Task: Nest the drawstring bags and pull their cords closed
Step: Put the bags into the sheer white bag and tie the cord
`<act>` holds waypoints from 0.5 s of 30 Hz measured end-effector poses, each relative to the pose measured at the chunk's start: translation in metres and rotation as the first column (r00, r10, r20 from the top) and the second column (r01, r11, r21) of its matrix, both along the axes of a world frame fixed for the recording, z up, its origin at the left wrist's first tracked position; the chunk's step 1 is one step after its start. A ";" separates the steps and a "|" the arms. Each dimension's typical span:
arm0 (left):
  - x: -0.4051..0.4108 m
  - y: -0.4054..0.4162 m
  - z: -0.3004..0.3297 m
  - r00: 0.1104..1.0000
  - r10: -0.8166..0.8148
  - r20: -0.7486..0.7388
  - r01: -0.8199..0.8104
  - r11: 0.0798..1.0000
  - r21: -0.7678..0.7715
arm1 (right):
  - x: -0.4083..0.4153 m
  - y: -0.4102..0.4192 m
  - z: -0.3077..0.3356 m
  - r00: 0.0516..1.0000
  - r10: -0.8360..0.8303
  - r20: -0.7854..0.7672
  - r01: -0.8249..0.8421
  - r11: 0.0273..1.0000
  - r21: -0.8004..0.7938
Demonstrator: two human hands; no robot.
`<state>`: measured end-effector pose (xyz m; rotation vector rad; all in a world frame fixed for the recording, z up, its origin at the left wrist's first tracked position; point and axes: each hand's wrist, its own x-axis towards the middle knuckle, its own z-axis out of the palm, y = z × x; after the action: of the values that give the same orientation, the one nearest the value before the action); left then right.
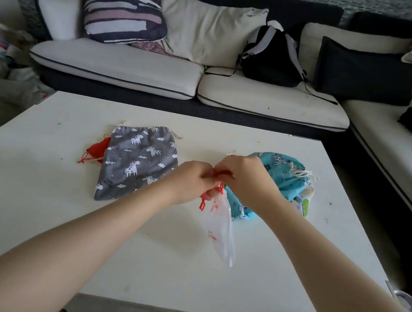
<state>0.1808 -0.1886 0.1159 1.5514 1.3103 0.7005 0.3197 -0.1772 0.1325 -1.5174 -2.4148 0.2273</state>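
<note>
A thin white bag with red cords [220,229] hangs above the white table [27,207]. My left hand [191,182] and my right hand [244,178] both pinch its red cords at the bag's mouth. A grey unicorn-print drawstring bag [138,163] lies flat to the left, and a small red bag [96,150] peeks out from under its left edge. Behind my right hand sits a bunched blue bag [282,179] with pale cords, on top of some other fabric.
A sofa with white seat cushions [190,79] runs behind the table and along the right. A black backpack [273,58] and several pillows rest on it. Clutter lies on the floor at the left, and a small container [409,304] is at the table's right corner.
</note>
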 end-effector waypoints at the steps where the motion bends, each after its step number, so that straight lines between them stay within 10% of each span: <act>1: 0.000 0.001 0.000 0.998 0.004 -0.060 -0.001 0.999 0.035 | -0.001 0.001 -0.004 0.998 -0.018 0.057 0.017 1.000 0.017; 10: 0.009 -0.002 0.008 0.866 0.198 -0.459 -0.009 0.924 0.383 | -0.009 -0.006 -0.011 0.980 -0.100 0.174 0.089 0.993 0.074; 15: 0.005 0.002 0.002 0.901 0.179 -0.395 0.018 0.894 0.447 | 0.002 -0.004 0.003 0.940 -0.237 -0.245 0.089 0.864 -0.496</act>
<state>0.1856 -0.1871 0.1181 2.1194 1.6251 0.7763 0.3213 -0.1810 0.1359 -1.7218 -2.0598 1.0084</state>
